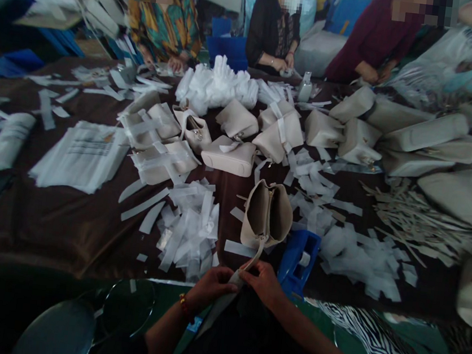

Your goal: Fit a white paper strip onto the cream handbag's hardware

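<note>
A small beige handbag [252,216] stands at the table's near side with its top gaping, showing two compartments and a divider. From its near end a beige strap [257,257] runs toward me into both hands. My right hand [265,282] pinches the strap just past the table edge. Beside it, my left hand [216,284] has thumb and fingers closed on a pale wrapping strip [221,306] that lies along the strap and hangs toward my lap. Where strap and strip overlap is partly hidden by my fingers. A blue tape dispenser [299,261] sits right of the bag.
Loose translucent strips [190,228] lie left of the bag, with more strips [363,257] to the right. Farther back are several beige handbags [227,156], a stack of printed white bags [80,156] and thin beige straps [422,221]. People work across the table; a stool [59,330] stands lower left.
</note>
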The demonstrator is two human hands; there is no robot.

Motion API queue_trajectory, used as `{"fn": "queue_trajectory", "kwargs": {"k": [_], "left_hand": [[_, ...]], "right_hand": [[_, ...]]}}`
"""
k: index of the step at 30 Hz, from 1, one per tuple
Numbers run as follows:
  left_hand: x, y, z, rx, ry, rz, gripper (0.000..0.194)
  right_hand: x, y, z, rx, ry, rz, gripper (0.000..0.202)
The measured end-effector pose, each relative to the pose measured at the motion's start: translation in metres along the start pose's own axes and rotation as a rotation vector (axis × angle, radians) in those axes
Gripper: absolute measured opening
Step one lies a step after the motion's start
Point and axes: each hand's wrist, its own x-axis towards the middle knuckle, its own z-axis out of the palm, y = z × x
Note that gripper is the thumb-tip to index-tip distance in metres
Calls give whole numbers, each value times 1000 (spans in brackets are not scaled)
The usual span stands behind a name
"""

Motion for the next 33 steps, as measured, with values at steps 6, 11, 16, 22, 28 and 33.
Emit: {"fn": "queue_trajectory", "kwargs": {"k": [6,11,16,22,28,33], "left_hand": [[5,2,2,123,14,16,38],[11,-8,6,152,8,8,38],[25,-10,18,30,41,6,36],[33,-4,22,124,103,-23,33],[43,2,26,244,190,-34,25],[48,16,33,197,177,38,24]], "right_hand": [[2,1,-13,193,89,79,39],[0,0,-18,193,125,116,34],[6,15,-12,198,83,193,35],[25,11,-25,231,264,212,42],[48,8,-32,171,273,189,26],[51,20,-33,114,268,178,14]]}}
